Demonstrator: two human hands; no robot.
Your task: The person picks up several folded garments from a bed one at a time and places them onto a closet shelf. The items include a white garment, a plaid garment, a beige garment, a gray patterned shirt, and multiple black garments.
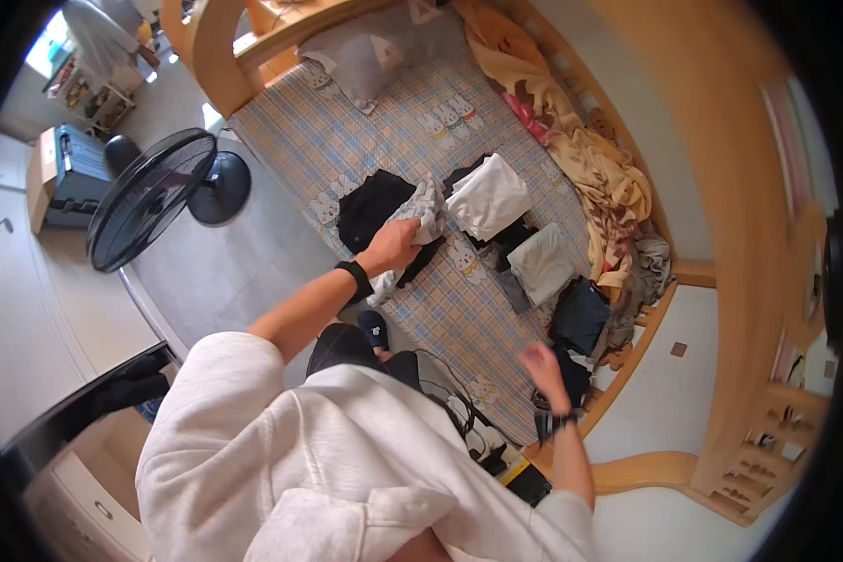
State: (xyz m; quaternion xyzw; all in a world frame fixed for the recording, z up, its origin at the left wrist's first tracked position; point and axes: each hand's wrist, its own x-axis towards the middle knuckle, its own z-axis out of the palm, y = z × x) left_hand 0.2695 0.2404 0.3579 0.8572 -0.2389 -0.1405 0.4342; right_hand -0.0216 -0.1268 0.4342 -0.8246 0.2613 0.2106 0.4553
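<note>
My left hand (393, 246) grips a grey-and-white patterned garment (425, 204), bunched over black clothing (376, 204) on the bed. My right hand (544, 369), slightly blurred, is loosely curled near the bed's right side, with nothing visible in it. Folded clothes lie to the right of the patterned garment: a white one (490, 197) on dark cloth, a pale grey-green one (542, 263) and a dark blue one (579, 316). Black clothing (574, 379) lies beside my right hand. Both wrists wear dark bands.
A plaid bed sheet (393, 140) with rabbit prints covers the bed. A grey pillow (365, 60) and a yellow floral blanket (569, 151) lie on it. A black fan (154, 200) stands on the floor at left. Cables (456, 393) hang by the near edge. Wooden rails border the bed.
</note>
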